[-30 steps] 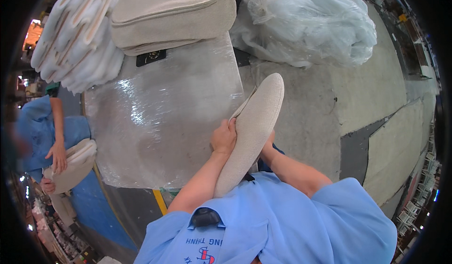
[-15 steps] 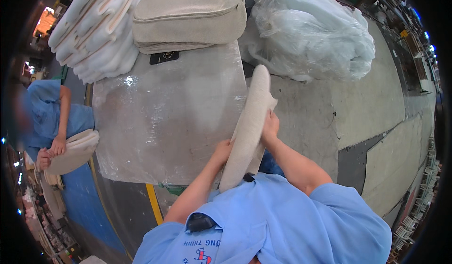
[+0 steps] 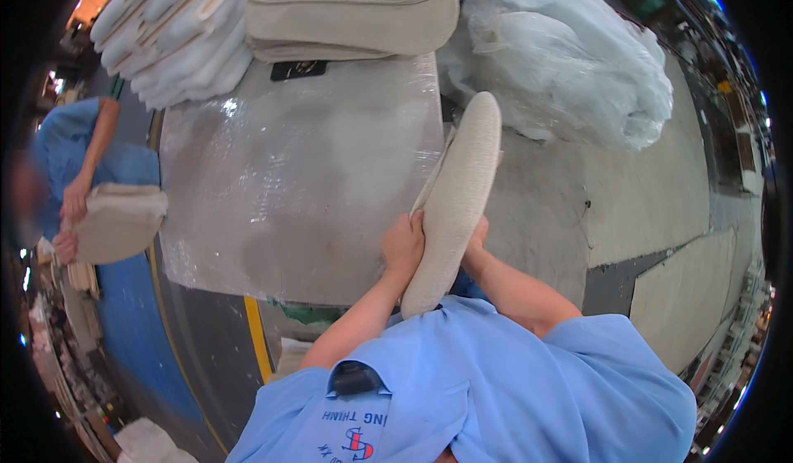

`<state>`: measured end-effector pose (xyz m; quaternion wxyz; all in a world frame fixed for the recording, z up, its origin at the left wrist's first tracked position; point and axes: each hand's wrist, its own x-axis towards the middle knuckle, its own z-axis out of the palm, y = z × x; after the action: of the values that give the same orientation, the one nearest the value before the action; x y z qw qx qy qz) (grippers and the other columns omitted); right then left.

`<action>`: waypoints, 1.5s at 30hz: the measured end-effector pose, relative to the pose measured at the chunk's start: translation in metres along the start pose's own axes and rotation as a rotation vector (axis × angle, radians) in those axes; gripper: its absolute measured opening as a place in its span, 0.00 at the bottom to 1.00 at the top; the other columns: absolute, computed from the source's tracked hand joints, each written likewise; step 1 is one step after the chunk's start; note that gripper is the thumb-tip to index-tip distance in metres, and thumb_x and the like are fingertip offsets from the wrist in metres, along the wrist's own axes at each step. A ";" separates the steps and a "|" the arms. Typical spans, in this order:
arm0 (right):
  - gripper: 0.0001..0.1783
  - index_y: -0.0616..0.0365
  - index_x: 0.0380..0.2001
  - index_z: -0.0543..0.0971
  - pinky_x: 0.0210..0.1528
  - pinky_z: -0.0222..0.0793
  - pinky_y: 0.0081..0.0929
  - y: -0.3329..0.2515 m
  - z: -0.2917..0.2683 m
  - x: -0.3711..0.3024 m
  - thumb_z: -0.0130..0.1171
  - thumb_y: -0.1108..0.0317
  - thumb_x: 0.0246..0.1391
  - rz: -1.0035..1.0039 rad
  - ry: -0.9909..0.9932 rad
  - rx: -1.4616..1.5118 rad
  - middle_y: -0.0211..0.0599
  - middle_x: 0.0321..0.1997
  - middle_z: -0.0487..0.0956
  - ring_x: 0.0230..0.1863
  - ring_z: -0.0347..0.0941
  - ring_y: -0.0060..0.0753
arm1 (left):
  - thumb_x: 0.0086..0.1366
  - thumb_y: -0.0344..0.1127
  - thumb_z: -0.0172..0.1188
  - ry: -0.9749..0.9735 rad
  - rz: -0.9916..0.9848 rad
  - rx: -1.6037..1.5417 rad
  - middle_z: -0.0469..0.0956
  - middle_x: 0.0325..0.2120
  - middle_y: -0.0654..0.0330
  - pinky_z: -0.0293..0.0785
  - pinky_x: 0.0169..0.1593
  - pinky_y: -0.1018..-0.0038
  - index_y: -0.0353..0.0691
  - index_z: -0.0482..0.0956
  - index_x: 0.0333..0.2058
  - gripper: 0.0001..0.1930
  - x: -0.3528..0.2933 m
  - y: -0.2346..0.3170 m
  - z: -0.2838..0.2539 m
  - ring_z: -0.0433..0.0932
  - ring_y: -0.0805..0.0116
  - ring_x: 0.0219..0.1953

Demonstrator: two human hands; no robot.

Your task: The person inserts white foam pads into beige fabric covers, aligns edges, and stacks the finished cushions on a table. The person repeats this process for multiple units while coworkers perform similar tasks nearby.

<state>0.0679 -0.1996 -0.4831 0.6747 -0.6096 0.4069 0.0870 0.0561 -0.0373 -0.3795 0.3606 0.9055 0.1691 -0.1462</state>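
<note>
A beige fabric cushion point(image 3: 457, 203) stands on edge in front of my body, its lower end against my shirt and its rounded top leaning slightly right. My left hand point(image 3: 404, 244) is closed on its left side, where a loose flap of fabric runs upward. On the opposite side my right hand point(image 3: 477, 236) grips the cushion's edge, its fingers mostly hidden behind the fabric. Beyond lies a table covered in clear plastic film point(image 3: 306, 182), with a stack of beige cushions point(image 3: 351, 21) at its far end.
White folded padding point(image 3: 178, 37) is piled at the far left of the table. A clear plastic bag of white stuffing point(image 3: 570, 62) sits at the far right. On the left, a co-worker in blue point(image 3: 107, 149) holds another beige cushion point(image 3: 120, 223). A dark card point(image 3: 298, 70) lies by the stack.
The cushion has turned to show more of its broad face, and its top has swung right. My left hand has moved up along its side. The co-worker's cushion is raised and tilted.
</note>
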 end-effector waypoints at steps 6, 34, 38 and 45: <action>0.24 0.62 0.51 0.84 0.51 0.76 0.42 0.014 0.007 0.000 0.56 0.51 0.67 0.160 -0.036 0.277 0.47 0.47 0.88 0.47 0.85 0.42 | 0.80 0.57 0.44 0.026 0.017 -0.032 0.82 0.35 0.35 0.73 0.43 0.43 0.34 0.80 0.37 0.30 -0.004 -0.004 -0.005 0.81 0.31 0.40; 0.11 0.54 0.42 0.79 0.51 0.69 0.31 -0.222 -0.041 -0.009 0.59 0.63 0.59 -0.340 -0.257 0.276 0.30 0.43 0.78 0.45 0.73 0.29 | 0.77 0.53 0.56 -0.302 -0.261 -0.479 0.84 0.50 0.54 0.79 0.49 0.61 0.37 0.74 0.63 0.28 -0.064 -0.102 -0.121 0.82 0.61 0.51; 0.06 0.52 0.38 0.76 0.54 0.74 0.33 -0.196 -0.070 -0.069 0.62 0.68 0.58 -0.251 -0.261 0.319 0.37 0.58 0.77 0.51 0.74 0.33 | 0.76 0.47 0.60 -0.440 -0.604 -1.181 0.69 0.69 0.54 0.77 0.60 0.61 0.40 0.53 0.77 0.39 -0.159 -0.097 -0.156 0.73 0.60 0.66; 0.47 0.63 0.69 0.66 0.66 0.73 0.47 -0.237 -0.075 -0.109 0.79 0.63 0.50 0.131 -0.642 -0.753 0.53 0.71 0.70 0.69 0.70 0.49 | 0.75 0.37 0.63 -0.250 -0.646 -0.989 0.63 0.71 0.47 0.72 0.67 0.62 0.35 0.38 0.79 0.48 -0.174 -0.082 -0.185 0.68 0.55 0.69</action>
<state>0.1088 -0.2822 -0.2279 0.4921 -0.7267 0.1565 0.4532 -0.1083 0.1132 -0.2327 0.6934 0.5093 0.4398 -0.2578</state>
